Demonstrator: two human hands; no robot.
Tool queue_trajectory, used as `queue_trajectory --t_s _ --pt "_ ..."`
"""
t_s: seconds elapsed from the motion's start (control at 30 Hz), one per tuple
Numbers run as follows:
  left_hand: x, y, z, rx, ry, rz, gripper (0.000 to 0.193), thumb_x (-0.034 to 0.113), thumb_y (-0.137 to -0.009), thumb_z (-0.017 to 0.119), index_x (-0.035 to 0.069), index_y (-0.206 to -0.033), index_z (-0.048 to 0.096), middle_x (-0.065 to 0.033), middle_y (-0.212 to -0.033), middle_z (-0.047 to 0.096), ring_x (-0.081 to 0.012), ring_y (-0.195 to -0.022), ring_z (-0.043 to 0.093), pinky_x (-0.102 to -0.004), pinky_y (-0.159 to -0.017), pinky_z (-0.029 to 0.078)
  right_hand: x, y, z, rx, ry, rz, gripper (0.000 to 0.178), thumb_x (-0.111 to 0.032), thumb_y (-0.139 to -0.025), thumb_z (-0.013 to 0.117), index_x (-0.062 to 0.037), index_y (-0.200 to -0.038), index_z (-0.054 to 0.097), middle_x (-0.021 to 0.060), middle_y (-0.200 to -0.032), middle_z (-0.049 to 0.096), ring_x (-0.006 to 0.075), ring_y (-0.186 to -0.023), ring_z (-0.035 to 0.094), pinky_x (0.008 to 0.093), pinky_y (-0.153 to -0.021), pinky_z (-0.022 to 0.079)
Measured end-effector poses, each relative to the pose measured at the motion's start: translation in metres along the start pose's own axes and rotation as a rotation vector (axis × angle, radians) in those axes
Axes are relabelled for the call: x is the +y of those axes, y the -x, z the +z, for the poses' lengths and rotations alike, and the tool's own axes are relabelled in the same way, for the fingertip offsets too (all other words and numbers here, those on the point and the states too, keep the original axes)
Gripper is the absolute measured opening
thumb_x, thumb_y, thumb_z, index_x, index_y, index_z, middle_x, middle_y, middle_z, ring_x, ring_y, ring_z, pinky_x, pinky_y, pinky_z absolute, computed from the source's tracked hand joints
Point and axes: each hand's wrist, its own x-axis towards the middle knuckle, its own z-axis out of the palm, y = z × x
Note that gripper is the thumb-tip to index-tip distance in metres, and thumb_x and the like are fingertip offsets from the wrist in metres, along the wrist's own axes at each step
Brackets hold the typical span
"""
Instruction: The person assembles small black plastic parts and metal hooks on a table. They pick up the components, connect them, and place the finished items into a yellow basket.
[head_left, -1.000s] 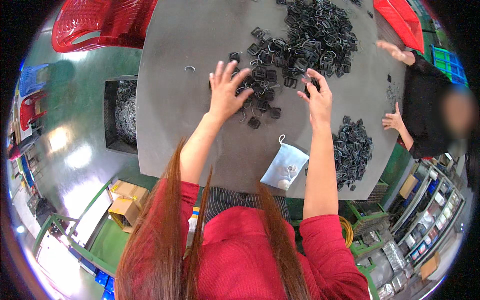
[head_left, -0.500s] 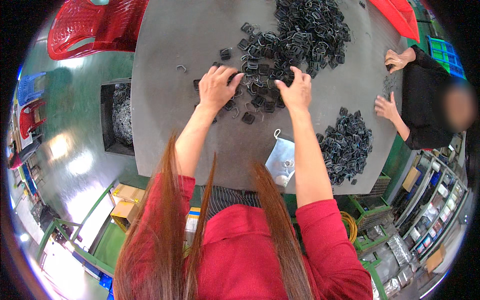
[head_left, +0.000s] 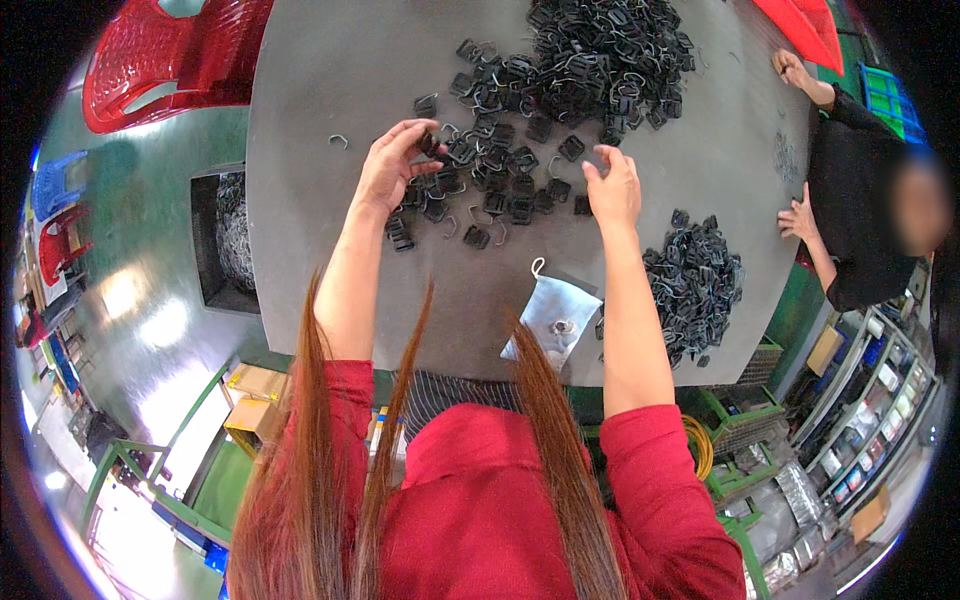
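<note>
My left hand (head_left: 391,168) is closed in a pinch around a small black plastic buckle (head_left: 430,145), at the left side of a loose spread of black buckles (head_left: 492,180) with bent metal wire pieces among them. My right hand (head_left: 614,186) hovers to the right of that spread, thumb and fingers apart, with nothing seen between them. A dense heap of the same buckles (head_left: 605,65) lies beyond both hands. Another pile of buckles (head_left: 692,285) sits beside my right forearm. A light blue drawstring pouch (head_left: 555,315) lies near the table's front edge.
Across the grey table (head_left: 320,230), at the right, a co-worker in a black top (head_left: 860,200) has both hands at the edge. A single wire hook (head_left: 339,141) lies far left. A dark bin of metal pieces (head_left: 222,240) and a red plastic chair (head_left: 180,65) stand left.
My left hand has moved left and lifted with a buckle in its fingers. My right hand has drawn rightward, away from the buckles. The co-worker's upper hand has moved farther back.
</note>
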Motion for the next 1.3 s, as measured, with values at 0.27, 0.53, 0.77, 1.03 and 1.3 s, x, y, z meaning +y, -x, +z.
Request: queue_trajectory --t_s 0.27,0.53,0.77,1.03,1.3 --pt "-0.028 -0.035 0.066 0.517 -1.322 0.322 0.038 0.039 -0.075 0.068 0.006 -0.093 0.06 -0.0132 -0.077 0.065 -0.0321 -0.078 0.063 -0.0402 -0.068 0.048 -0.017 -0.012 0.031 -0.135 -0.222 -0.138 0.02 -0.014 -0.074 0.067 -0.0093 -0.094 0.062 0.0075 -0.087 0.063 0.0258 -0.085 0.06 0.035 -0.07 0.049" --pt "-0.025 -0.023 0.06 0.367 -1.284 0.24 0.041 0.043 -0.077 0.064 0.008 -0.098 0.057 -0.0131 -0.092 0.065 -0.0314 -0.085 0.063 -0.0421 -0.073 0.048 -0.018 -0.024 0.021 -0.182 -0.274 0.305 0.041 -0.04 -0.072 0.069 -0.0047 -0.091 0.061 0.0117 -0.089 0.065 0.0254 -0.081 0.063 0.0365 -0.07 0.05" --pt "-0.027 -0.03 0.074 0.237 -1.251 0.198 0.035 0.037 -0.074 0.07 0.008 -0.09 0.062 -0.0103 -0.076 0.065 -0.027 -0.076 0.063 -0.0383 -0.067 0.049 -0.058 -0.035 0.057 -0.195 -0.42 0.168 0.029 -0.029 -0.075 0.068 -0.004 -0.087 0.06 0.0084 -0.081 0.064 0.0233 -0.077 0.062 0.0362 -0.068 0.049" --pt "0.01 0.041 -0.018 -0.332 0.108 -0.092 0.022 0.024 -0.085 0.061 0.006 -0.098 0.058 -0.0075 -0.102 0.059 -0.0195 -0.088 0.061 -0.0285 -0.067 0.052 -0.082 -0.028 0.02 -0.732 -1.269 0.243 0.016 -0.018 -0.079 0.062 -0.0105 -0.092 0.057 0.0007 -0.086 0.059 0.01 -0.077 0.058 0.0219 -0.054 0.042" --pt "0.01 0.016 -0.076 0.504 -0.848 0.286 0.028 0.03 -0.077 0.07 0.006 -0.089 0.063 0.002 -0.062 0.049 -0.009 -0.06 0.05 -0.0237 -0.055 0.041 -0.188 -0.053 0.085 -0.411 0.035 -0.04 0.035 -0.039 -0.073 0.067 -0.0088 -0.09 0.068 0.0148 -0.093 0.066 0.0311 -0.091 0.062 0.0398 -0.08 0.048"
